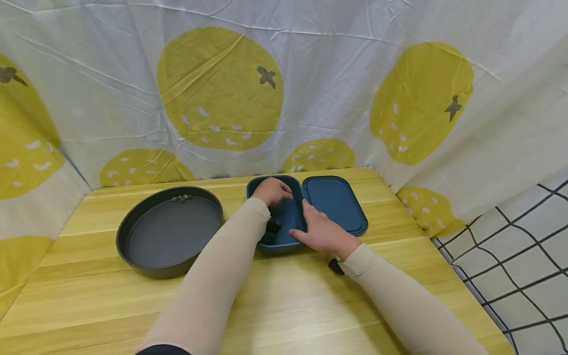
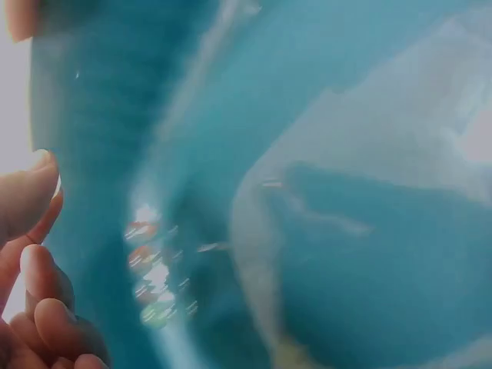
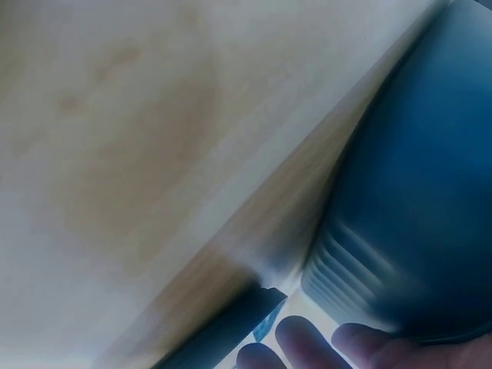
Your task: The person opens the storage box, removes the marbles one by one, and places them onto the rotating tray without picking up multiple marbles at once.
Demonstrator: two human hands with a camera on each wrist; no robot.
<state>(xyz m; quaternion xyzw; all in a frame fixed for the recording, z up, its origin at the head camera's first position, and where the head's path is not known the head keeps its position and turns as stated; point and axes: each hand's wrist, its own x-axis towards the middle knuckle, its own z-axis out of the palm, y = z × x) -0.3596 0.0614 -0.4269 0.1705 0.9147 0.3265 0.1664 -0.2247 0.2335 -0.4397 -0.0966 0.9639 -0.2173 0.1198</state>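
Note:
My left hand (image 1: 273,191) reaches over the deep blue container (image 1: 284,217), its fingers bent. In the left wrist view the thumb (image 2: 31,188) lies close against the index finger; I cannot tell whether a marble is between them. Several small shiny marbles (image 2: 150,269), blurred, lie along the container's inner edge in that view. My right hand (image 1: 323,229) rests at the container's right side, thumb spread over the near rim. In the right wrist view its extended fingers (image 3: 304,342) lie beside the container's outer wall (image 3: 423,192).
A round dark grey pan (image 1: 166,239) stands left of the container, with several coloured marbles (image 1: 182,198) at its far side. The flat blue lid (image 1: 333,202) lies right of the container. A white curtain with yellow fruit (image 1: 319,98) hangs behind the wooden table (image 1: 275,305).

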